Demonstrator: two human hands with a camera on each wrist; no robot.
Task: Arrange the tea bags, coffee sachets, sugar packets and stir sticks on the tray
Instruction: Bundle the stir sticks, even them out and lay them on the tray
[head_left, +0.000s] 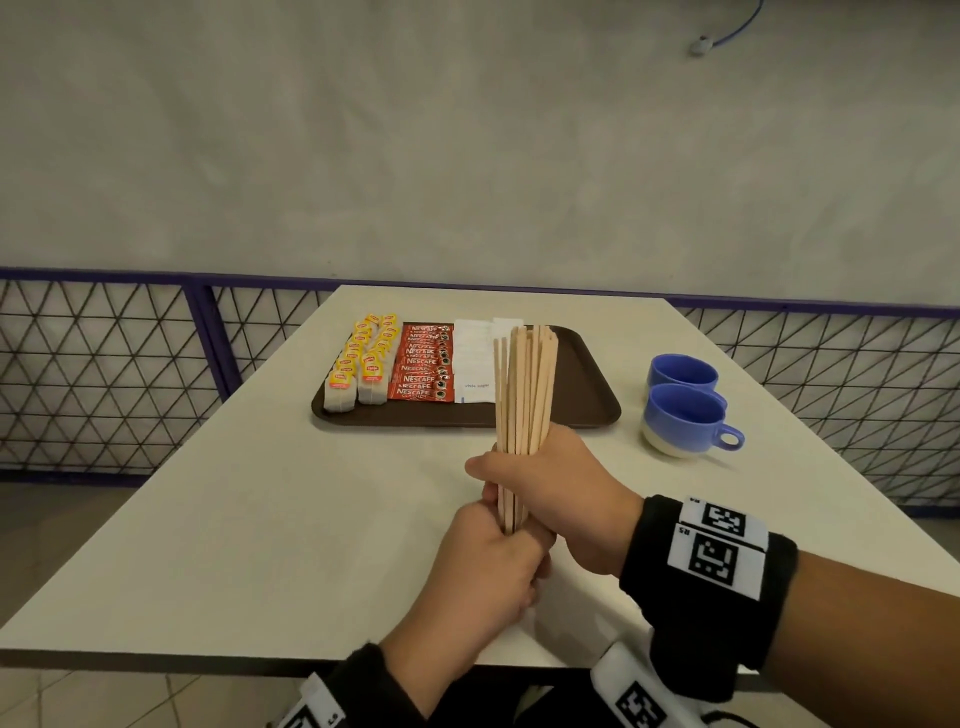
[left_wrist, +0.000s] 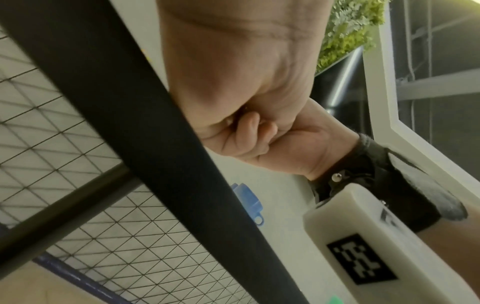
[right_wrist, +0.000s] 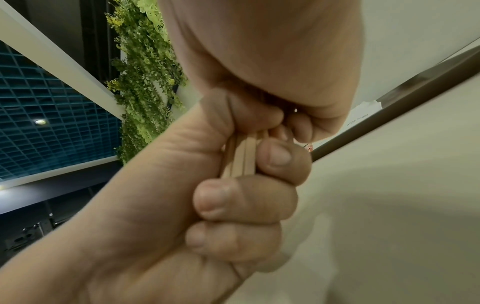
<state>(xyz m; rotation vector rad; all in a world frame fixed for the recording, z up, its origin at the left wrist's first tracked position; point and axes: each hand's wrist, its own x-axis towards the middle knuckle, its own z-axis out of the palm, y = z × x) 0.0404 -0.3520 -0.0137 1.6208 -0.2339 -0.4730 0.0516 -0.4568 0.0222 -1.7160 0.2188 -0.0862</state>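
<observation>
A bundle of wooden stir sticks (head_left: 524, 384) stands upright over the table, in front of the brown tray (head_left: 582, 395). My left hand (head_left: 493, 566) grips the bundle's bottom end, and my right hand (head_left: 550, 483) grips it just above. The right wrist view shows the stick ends (right_wrist: 241, 158) between the left hand's curled fingers (right_wrist: 244, 201). On the tray, from left to right, lie rows of yellow-tagged tea bags (head_left: 363, 364), red coffee sachets (head_left: 423, 369) and white sugar packets (head_left: 472, 364). The tray's right part is bare.
Two blue cups (head_left: 680, 376) (head_left: 685, 423) stand on the white table (head_left: 260, 519), right of the tray. A wire-mesh railing (head_left: 104, 374) runs behind the table on both sides. The near table edge lies just under my wrists.
</observation>
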